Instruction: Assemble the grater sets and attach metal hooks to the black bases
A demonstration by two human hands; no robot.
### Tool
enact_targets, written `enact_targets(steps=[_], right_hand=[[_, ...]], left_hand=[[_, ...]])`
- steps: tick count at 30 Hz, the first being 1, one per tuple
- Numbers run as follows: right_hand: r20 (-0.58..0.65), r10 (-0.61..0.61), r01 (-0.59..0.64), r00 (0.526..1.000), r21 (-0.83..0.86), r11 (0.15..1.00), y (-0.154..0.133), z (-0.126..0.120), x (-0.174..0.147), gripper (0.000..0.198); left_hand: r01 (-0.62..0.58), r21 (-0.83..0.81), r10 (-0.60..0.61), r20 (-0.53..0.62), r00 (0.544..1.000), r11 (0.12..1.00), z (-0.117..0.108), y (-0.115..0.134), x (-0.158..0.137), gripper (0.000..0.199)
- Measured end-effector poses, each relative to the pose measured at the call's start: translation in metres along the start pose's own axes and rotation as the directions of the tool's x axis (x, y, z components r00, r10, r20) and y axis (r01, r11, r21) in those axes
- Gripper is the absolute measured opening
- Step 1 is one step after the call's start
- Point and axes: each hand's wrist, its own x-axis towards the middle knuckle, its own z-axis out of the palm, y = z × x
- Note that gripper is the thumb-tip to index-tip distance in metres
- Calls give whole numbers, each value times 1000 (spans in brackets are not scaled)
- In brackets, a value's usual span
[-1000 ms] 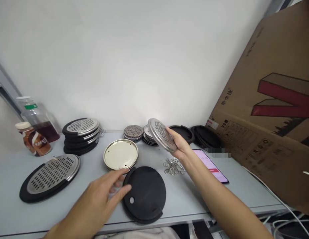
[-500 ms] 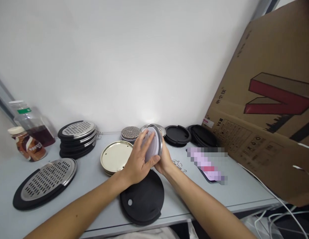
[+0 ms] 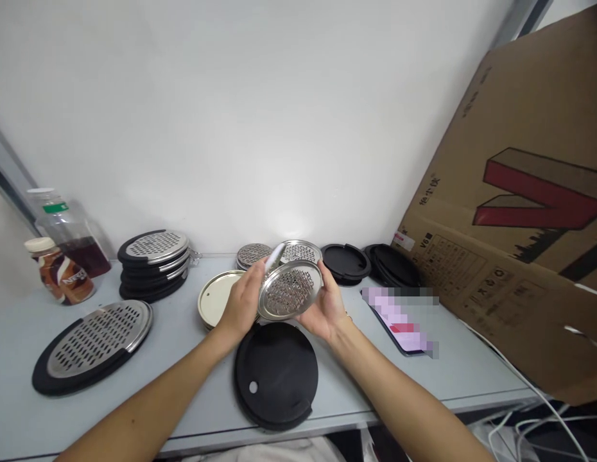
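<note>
Tilted above the table, a round metal grater disc with a perforated, rough face rests in my right hand, thumb at its rim and fingers beneath. My left hand pinches a thin pale disc, seen nearly edge-on beside the grater's upper left rim. Directly below both hands lies a black round base with a small hole. Cream-coloured round plates sit partly behind my left hand. Further back are small metal grater discs and a silver perforated disc.
Black round rings lie at the back. On the left are stacked black-rimmed graters, a single one, a coffee bottle and a bottle of dark liquid. A phone and cardboard box are at right.
The pale disc and the metal disc, earlier pressed together between my hands, have come apart. The grater's rough face has turned into view in my right hand; the pale disc stays in my left.
</note>
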Motion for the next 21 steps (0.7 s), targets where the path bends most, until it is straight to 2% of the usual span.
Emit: enact_targets(steps=[2,4,6,8,11,13,15,17,19,21], right_hand=[[-29,3,-3,1000,-3,1000,0,-1,1,50],[-70,-8,8,997,6,1000,-1,-1,3,42],[-119,-32,34,992,14,999,-2,-2,5,35],[-200,-81,74,977,-39,996,-4,-4,7,28],[-360,-246,163,900,-245,956,-13,-14,12,17],[-417,-353,212,838,-347,914,-24,-24,17,14],[-439,-422,247,793,-400,882,-37,-33,25,22],[-451,-498,280,740,-467,839,-51,-42,36,33],[-441,-565,303,697,-533,790,-64,-49,48,40],[-407,-595,305,693,-582,754,-71,-55,58,46]], left_hand=[[180,-272,-211,-86,974,945,-4,-2,12,51],[277,-507,-336,-27,941,816,-11,-3,25,55],[328,-603,-363,67,929,727,-22,-4,37,55],[327,-585,-379,36,925,742,-34,-7,48,44],[260,-500,-385,-164,908,826,-55,-11,61,28],[193,-453,-341,-272,900,870,-70,-11,66,35],[140,-387,-281,-336,899,911,-84,-8,67,49],[131,-321,-241,-330,913,938,-95,-3,64,59],[155,-270,-230,-274,934,950,-100,1,59,62],[184,-217,-228,-200,953,959,-100,2,54,63]])
